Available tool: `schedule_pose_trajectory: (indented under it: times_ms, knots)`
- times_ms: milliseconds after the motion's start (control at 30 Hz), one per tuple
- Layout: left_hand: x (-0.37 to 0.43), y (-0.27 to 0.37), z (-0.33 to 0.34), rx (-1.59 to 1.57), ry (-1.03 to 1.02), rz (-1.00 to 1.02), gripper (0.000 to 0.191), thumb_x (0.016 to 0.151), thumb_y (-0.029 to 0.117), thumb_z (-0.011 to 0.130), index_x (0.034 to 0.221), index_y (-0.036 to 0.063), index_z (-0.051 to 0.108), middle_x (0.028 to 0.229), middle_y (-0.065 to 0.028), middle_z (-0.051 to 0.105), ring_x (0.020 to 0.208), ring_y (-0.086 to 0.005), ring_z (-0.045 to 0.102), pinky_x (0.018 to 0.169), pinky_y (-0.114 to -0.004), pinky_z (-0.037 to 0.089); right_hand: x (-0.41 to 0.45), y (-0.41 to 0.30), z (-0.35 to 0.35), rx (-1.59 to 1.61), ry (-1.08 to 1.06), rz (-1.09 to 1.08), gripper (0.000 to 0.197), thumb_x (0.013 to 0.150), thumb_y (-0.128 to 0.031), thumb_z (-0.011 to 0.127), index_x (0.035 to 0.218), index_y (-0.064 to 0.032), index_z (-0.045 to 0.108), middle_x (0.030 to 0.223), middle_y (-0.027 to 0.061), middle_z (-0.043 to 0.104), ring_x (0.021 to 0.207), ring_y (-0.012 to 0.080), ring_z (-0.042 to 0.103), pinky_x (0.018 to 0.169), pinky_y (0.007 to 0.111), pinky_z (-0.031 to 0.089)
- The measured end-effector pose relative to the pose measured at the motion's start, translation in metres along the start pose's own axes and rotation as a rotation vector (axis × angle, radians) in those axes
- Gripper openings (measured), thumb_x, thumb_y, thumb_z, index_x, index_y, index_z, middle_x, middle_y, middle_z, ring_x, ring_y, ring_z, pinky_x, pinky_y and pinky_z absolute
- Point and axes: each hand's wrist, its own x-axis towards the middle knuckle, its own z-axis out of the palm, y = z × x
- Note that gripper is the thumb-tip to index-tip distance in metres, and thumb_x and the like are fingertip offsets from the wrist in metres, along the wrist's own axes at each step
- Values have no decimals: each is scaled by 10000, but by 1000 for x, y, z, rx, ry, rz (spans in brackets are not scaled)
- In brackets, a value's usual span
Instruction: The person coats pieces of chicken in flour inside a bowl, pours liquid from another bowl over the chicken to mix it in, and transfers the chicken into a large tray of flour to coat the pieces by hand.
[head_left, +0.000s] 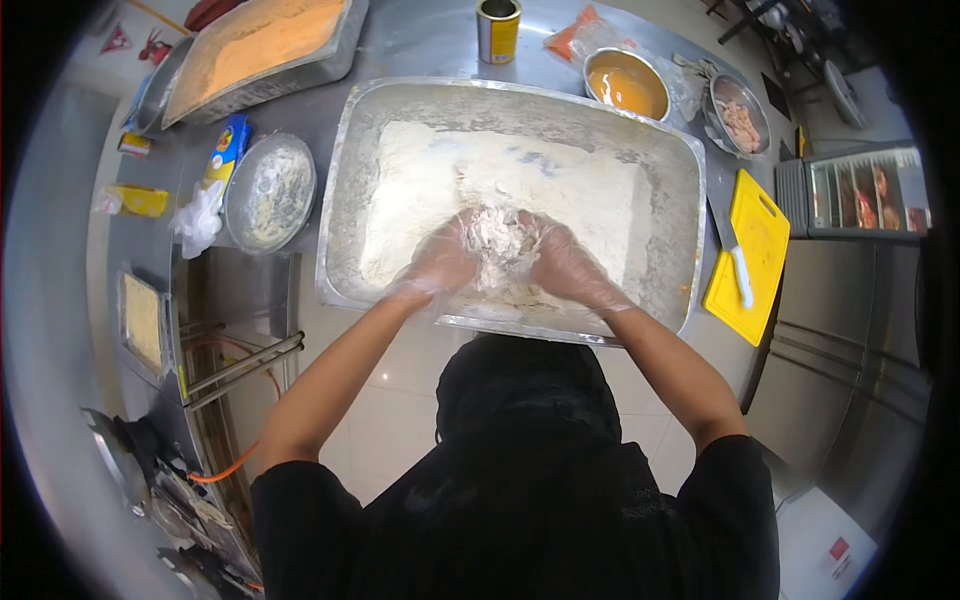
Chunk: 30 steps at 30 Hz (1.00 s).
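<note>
A large rectangular metal pan (517, 90) lies before me, its bottom spread with white flour (420, 187). Both my hands wear thin clear plastic gloves and are inside the pan, near its front wall. Between them is a clump of flour-coated pieces (499, 236), whose exact kind I cannot tell. My left hand (445, 259) cups the clump from the left, with its fingertips partly hidden by flour. My right hand (559, 259) closes on it from the right. Some floured bits lie just below the clump.
Beyond the pan stand an open can (498, 37), a steel bowl of orange-yellow liquid (626, 84) and a bowl of raw meat pieces (739, 120). A knife (737, 262) rests on a yellow cutting board (750, 270) at right. At left are a floury bowl (270, 193) and a tray of orange crumbs (274, 41).
</note>
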Motion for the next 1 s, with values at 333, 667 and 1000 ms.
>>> schedule_pose_trajectory:
  times_ms: [333,667,1000]
  knots:
    - [38,144,10,369,110,479,562,806,21,531,1360,94,480,1253,-177,584,1135,-285,574,1001,-346,449,-17,48,-141,148,191,-35,484,741,19,688,1207,-60,581,1099,108,649,981,151,613,869,282,495]
    - [43,57,-67,798,-7,49,560,756,216,686,1274,75,528,1126,-199,637,1050,-314,617,910,-394,482,-25,79,-118,50,113,150,275,770,-47,585,1040,-49,642,994,165,672,891,252,652,792,370,496]
    - [13,26,-7,613,-371,-151,952,703,374,753,1336,-176,303,1192,-327,564,1169,-362,551,968,-379,441,-15,19,23,6,-188,73,799,761,-170,681,1407,93,292,1200,360,539,1166,439,533,1018,404,416]
